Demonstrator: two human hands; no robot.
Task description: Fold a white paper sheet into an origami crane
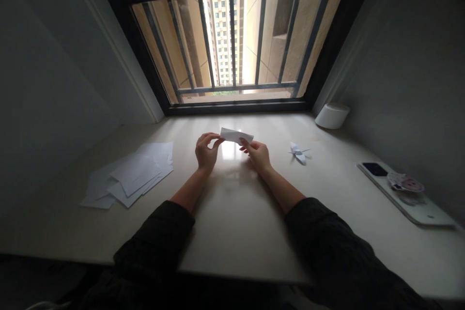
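Note:
A folded strip of white paper [234,134] is held up between my two hands, a little above the sill. My left hand [207,151] pinches its left end between thumb and fingertips. At the right end, my right hand [257,152] grips it with the thumb on the near face and the fingers behind, partly hidden. To the right of my right hand, a folded white paper crane [298,153] rests on the surface. Several loose sheets of white paper [136,172] lie in an uneven pile to the left of my left hand.
The pale, glossy windowsill [232,232] ends at a front edge near me. A white phone [410,198] with a cartoon grip lies at the right. A white round object [332,115] stands in the back right corner, by the dark-framed barred window [240,106].

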